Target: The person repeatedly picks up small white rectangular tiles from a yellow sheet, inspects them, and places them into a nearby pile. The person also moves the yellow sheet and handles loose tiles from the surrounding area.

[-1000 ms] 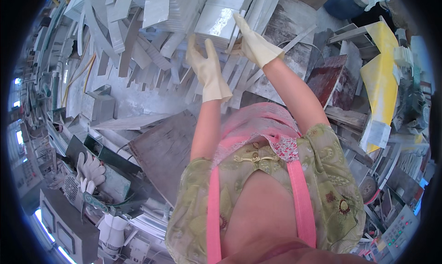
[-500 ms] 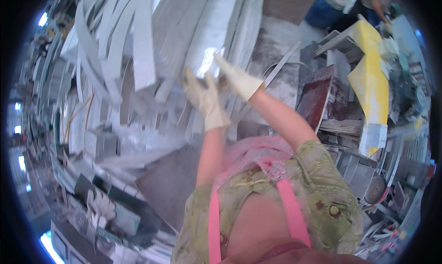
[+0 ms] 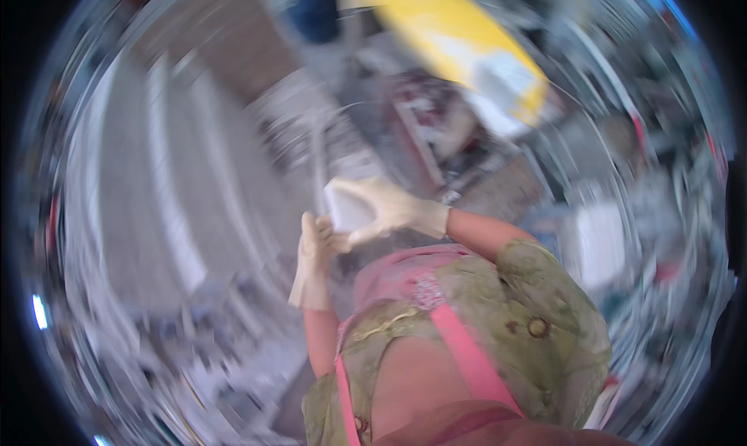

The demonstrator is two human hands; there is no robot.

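Both my hands wear cream rubber gloves and are close together in front of my waist. A small white flat-faced piece [image 3: 348,207], perhaps cut stone, sits between them; motion blur hides its exact kind. My right hand [image 3: 398,206] spans it, fingers along its far edge and thumb at its near edge. At its left lower corner, my left hand [image 3: 315,248] has its fingers curled in around the edge. The side of the piece facing away from me is hidden.
Long grey-white strips [image 3: 167,181] lie stacked on the left. A brown board [image 3: 218,34] is behind them. Ahead to the right are a yellow sheet-like object [image 3: 436,30], a dark red panel [image 3: 416,127] and a dark blue container [image 3: 313,17]. A white block [image 3: 599,244] stands at right.
The view has swung right, so the strips now appear farther left. My hands have left the strip ends, drawn nearer my body, and now hold the white piece.
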